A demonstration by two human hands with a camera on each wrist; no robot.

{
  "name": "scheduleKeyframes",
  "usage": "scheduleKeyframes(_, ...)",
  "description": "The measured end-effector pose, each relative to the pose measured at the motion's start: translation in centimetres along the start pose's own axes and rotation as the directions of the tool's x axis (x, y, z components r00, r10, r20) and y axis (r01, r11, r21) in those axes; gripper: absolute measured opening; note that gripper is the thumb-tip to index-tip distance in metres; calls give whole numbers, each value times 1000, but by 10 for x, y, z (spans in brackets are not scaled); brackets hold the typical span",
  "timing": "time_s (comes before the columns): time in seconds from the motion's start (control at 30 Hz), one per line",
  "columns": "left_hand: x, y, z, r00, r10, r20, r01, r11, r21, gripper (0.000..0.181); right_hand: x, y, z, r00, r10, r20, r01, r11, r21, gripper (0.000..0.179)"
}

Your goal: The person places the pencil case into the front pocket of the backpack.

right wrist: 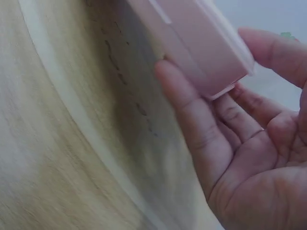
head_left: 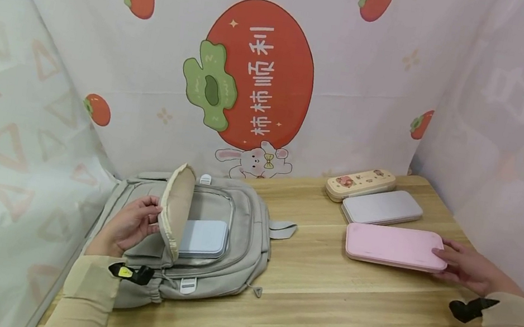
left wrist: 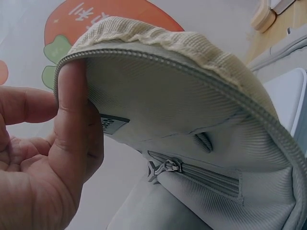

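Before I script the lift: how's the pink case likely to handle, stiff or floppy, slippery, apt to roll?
The pink case looks stiff: no visible sag, though the right hand grips only one end. Its smooth-looking top may be a bit slippery. Flat and broad, it probably won't roll.

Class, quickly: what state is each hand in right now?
Left hand: closed, pinching the edge of the raised backpack flap.
Right hand: closed, gripping one end of the pink case.
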State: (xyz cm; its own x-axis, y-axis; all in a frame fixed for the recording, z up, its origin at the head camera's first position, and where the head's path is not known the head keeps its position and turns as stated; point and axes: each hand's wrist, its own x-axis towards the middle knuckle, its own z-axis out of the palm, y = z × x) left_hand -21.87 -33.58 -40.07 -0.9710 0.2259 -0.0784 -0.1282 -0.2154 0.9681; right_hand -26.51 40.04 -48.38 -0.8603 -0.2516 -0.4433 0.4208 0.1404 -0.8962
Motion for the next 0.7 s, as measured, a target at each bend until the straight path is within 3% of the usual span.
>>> scheduleKeyframes(0.17,-1,0,0,1000,9,13,-9,1000,-15,6,2,1,7,998,-54,10,54,998,26,90)
scheduleKeyframes(0.4,-1,1,1,1000,-2,2,2,1000,-5,12,5,-5,19,997,-79,21,78,995,58,88)
scheduleKeyframes(0.7,-2,3,2,1000,-4,-11,4,1000,-8,5,17,-15,37,990,-139,35,134,982,131,86)
